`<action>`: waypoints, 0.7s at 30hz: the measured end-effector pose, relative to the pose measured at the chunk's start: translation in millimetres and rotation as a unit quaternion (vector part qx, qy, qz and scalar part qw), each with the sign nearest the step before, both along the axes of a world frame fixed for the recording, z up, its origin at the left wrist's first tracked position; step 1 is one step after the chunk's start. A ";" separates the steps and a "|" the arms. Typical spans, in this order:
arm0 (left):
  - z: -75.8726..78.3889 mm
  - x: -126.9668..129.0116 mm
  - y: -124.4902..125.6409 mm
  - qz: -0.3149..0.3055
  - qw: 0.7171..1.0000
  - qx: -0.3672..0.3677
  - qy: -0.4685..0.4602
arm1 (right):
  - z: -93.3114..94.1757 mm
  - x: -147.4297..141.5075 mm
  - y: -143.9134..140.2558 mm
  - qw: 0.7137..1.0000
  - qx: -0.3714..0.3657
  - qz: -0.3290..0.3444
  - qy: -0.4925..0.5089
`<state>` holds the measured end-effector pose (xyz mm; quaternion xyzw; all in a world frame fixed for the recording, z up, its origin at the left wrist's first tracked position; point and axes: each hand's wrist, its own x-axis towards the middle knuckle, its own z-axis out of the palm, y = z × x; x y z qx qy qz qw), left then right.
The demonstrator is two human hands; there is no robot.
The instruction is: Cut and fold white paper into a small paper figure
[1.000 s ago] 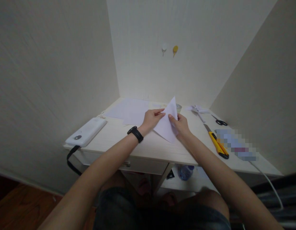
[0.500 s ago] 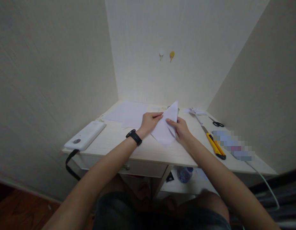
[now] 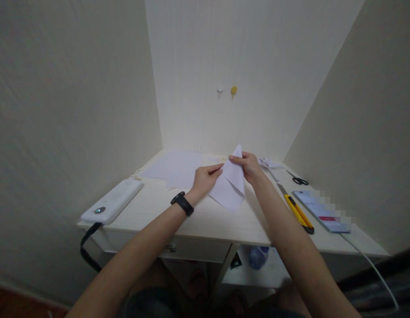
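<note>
A folded white sheet of paper (image 3: pixel 230 187) stands tilted on the pale wooden desk (image 3: pixel 205 218), its tip pointing up. My left hand (image 3: pixel 205 177), with a black band on the wrist, pinches the sheet's left edge. My right hand (image 3: pixel 248 166) grips the paper near its upper tip, fingers curled over the fold. Both hands meet over the middle of the desk.
Flat white sheets (image 3: pixel 176 165) lie at the back left. A white device with a black strap (image 3: pixel 111 202) rests at the left edge. To the right are a yellow utility knife (image 3: pixel 298 212), black scissors (image 3: pixel 298 179), a phone (image 3: pixel 322 211) on a white cable, and paper scraps (image 3: pixel 269 162).
My right hand has slid from the sheet's lower right edge up to its tip. The left hand keeps its pinch. The camera has tilted slightly, shifting the view.
</note>
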<state>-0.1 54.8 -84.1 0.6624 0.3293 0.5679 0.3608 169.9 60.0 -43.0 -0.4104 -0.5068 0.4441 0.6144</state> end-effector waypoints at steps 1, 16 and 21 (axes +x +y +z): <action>-0.2 -0.2 -0.3 0.001 1.000 -0.007 -0.002 | -0.4 -1.0 -0.6 1.000 0.001 -0.003 0.001; -1.9 2.6 -7.5 0.034 0.999 -0.004 0.002 | -15.3 8.1 -4.7 0.999 0.028 -0.028 0.036; -2.0 3.2 -10.9 0.035 0.999 0.015 0.008 | -16.3 7.0 -2.6 0.998 0.037 -0.032 0.040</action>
